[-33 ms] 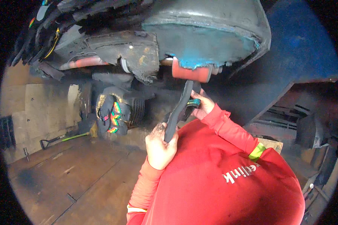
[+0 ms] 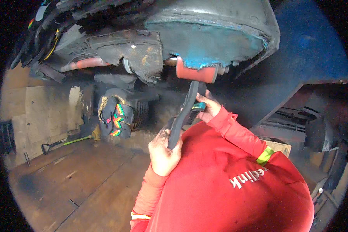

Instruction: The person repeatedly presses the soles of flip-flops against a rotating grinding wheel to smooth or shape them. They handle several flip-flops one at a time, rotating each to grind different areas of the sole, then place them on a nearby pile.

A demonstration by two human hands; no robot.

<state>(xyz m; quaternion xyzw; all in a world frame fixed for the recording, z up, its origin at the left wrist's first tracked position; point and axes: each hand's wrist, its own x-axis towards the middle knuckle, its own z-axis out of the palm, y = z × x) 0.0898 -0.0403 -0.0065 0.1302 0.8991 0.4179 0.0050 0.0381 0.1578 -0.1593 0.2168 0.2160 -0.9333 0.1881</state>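
A dark sandal (image 2: 181, 119), its thick sole seen edge-on, is held between my two hands. My left hand (image 2: 164, 152) is closed around its lower end, with dirt darkening the fingers. On the other side, near a teal-patterned strap (image 2: 198, 106), the fingers of my right hand (image 2: 210, 106) grip the upper part. The sandal's top end meets the lower edge of a red cylindrical roller (image 2: 196, 72), which looks like a sanding drum; whether it presses on it I cannot tell.
Above the roller hangs a dusty machine hood (image 2: 216, 19) with a frayed blue lower edge. To the left, several sandals with rainbow straps (image 2: 118, 120) hang by a dusty housing. A long-handled tool (image 2: 62, 144) lies along the wall. A blue panel (image 2: 309, 46) rises at right.
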